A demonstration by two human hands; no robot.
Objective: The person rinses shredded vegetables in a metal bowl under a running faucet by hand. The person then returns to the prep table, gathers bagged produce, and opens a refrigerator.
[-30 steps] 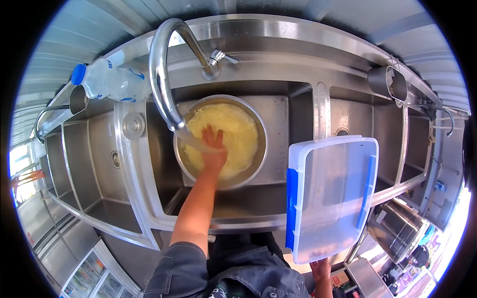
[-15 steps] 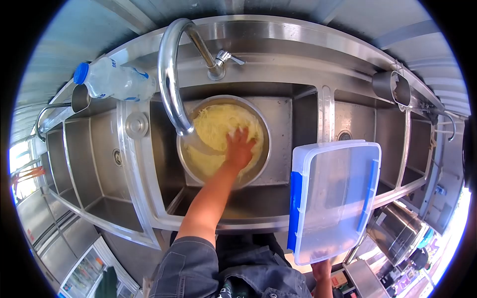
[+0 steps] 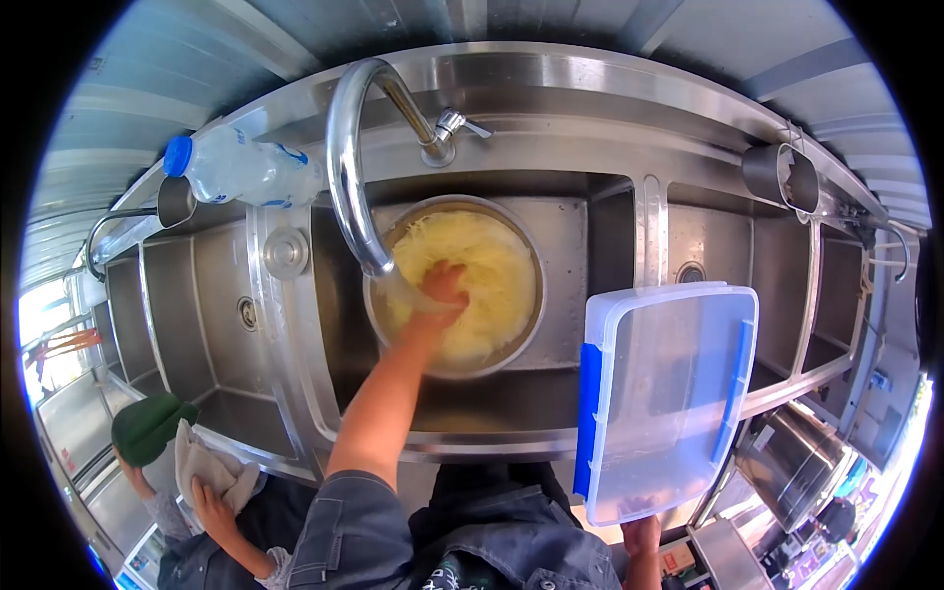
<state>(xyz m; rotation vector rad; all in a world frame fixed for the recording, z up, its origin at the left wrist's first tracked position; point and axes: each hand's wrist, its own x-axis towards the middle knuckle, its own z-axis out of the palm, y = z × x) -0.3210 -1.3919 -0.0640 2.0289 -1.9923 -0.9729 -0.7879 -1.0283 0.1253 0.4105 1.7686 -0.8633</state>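
Observation:
My left hand point(image 3: 444, 288) reaches into a round metal bowl point(image 3: 540, 295) in the middle sink, slightly blurred. Its fingers look loosely apart among pale yellow shreds point(image 3: 492, 265) in water; the fingertips are under the surface. A stream of water from the curved faucet point(image 3: 346, 177) falls beside and across this hand. On the right, a translucent plastic box point(image 3: 669, 403) with blue side clips is tilted over the sink's front edge. My right hand point(image 3: 641, 534) is closed on its near end, with the fingers partly hidden by the box.
Other sink basins lie left point(image 3: 197, 324) and right point(image 3: 713, 236). A large plastic bottle point(image 3: 251, 169) with a blue cap and a metal drain strainer point(image 3: 285, 253) are left of the faucet. At lower left, another person's hands hold a green lid-like object point(image 3: 149, 429) and a cloth point(image 3: 211, 467).
My left hand has moved left and closer to me through the shreds, under the water stream. The other person has come into view at lower left. My right hand still holds the box.

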